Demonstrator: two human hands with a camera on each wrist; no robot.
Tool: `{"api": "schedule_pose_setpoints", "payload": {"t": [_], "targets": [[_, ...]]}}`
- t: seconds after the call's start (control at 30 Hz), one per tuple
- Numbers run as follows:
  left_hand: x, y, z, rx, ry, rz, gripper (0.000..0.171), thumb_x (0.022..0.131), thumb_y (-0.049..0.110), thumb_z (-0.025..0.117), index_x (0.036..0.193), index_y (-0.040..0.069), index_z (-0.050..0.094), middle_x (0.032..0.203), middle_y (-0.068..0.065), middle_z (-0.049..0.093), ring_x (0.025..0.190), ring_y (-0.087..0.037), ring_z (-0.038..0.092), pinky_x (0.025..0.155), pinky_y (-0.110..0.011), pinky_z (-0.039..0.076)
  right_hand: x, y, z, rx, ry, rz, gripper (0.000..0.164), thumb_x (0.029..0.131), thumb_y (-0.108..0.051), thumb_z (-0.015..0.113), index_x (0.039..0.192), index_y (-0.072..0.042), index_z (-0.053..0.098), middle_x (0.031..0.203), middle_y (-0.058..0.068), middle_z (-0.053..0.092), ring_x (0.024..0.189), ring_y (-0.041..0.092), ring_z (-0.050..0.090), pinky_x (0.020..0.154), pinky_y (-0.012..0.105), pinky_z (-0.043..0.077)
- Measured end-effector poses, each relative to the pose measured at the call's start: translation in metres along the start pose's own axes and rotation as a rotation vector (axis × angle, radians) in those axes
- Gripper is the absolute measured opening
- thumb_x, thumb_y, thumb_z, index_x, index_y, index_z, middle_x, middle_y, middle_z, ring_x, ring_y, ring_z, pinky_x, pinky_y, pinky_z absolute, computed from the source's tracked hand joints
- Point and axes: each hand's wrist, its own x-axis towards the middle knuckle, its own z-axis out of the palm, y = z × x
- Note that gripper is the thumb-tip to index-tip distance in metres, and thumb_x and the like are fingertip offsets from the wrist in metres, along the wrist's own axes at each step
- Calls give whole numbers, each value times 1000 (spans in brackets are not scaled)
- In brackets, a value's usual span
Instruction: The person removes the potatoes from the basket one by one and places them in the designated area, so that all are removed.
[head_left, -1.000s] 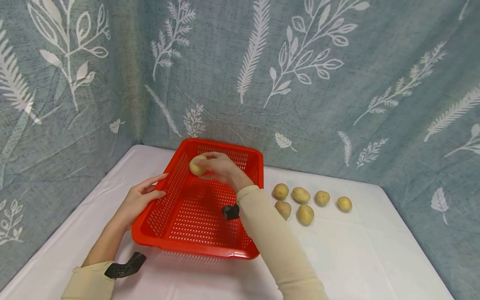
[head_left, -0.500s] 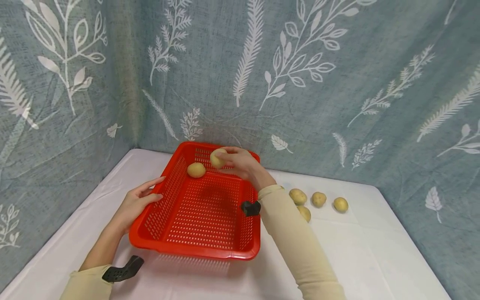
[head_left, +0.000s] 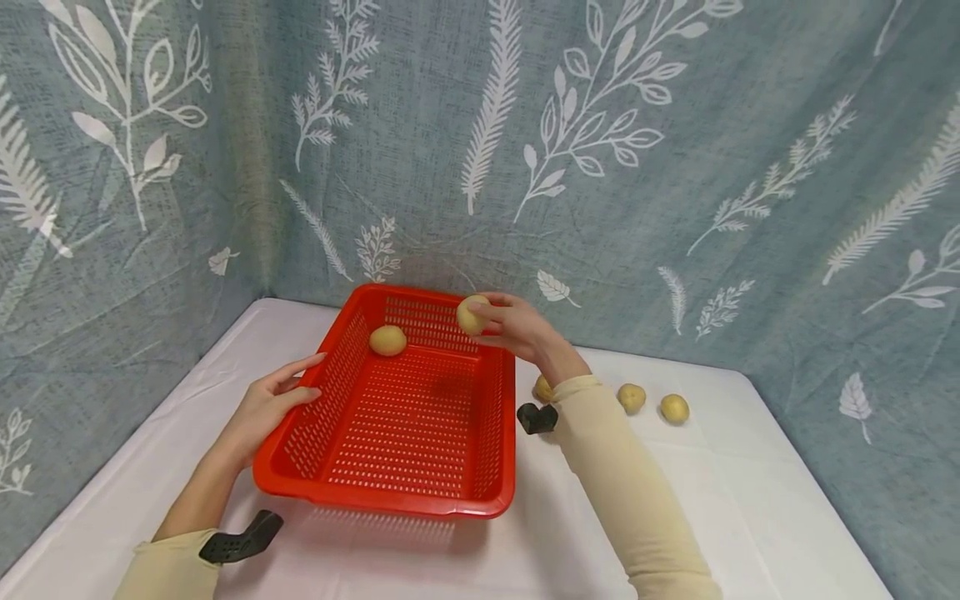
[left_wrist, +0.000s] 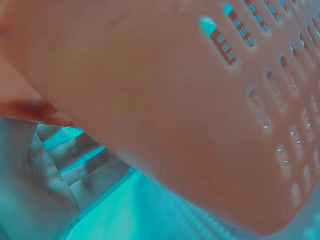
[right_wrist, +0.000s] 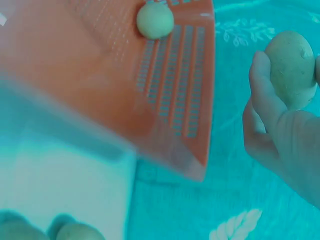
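A red plastic basket [head_left: 382,502] with slotted walls stands on the table, lifted or tilted slightly at its near side. My left hand [head_left: 262,410] grips its left rim, thumb inside and fingers along the outer wall; in the left wrist view the palm [left_wrist: 35,200] shows beside the wall. My right hand [head_left: 519,327] holds a potato [head_left: 472,316] between thumb and fingers above the basket's far right corner. In the right wrist view that potato [right_wrist: 291,70] is apart from the basket. Another potato [head_left: 387,340] lies inside, in the back left corner.
On the white table [head_left: 720,500] right of the basket lie more potatoes, among them one potato [head_left: 632,398] and a farther potato [head_left: 674,408]. My right forearm [head_left: 637,492] hides part of that group. A patterned curtain [head_left: 420,167] borders the back and sides.
My right hand has carried its potato from the basket's back left to above the far right corner, uncovering the potato inside. The left hand keeps its grip on the rim.
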Motion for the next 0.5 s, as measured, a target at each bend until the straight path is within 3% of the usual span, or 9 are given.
{"api": "schedule_pose_setpoints", "payload": {"t": [0.5], "targets": [[0, 0, -1, -17, -17, -3, 57, 97, 18, 55, 148, 7, 32, 107, -8, 56, 85, -15, 63, 70, -35, 56, -36, -3, -65, -49, 32, 1, 51, 99, -11, 51, 144, 2, 31, 117, 13, 50, 98, 21, 58, 99, 44, 42]]}}
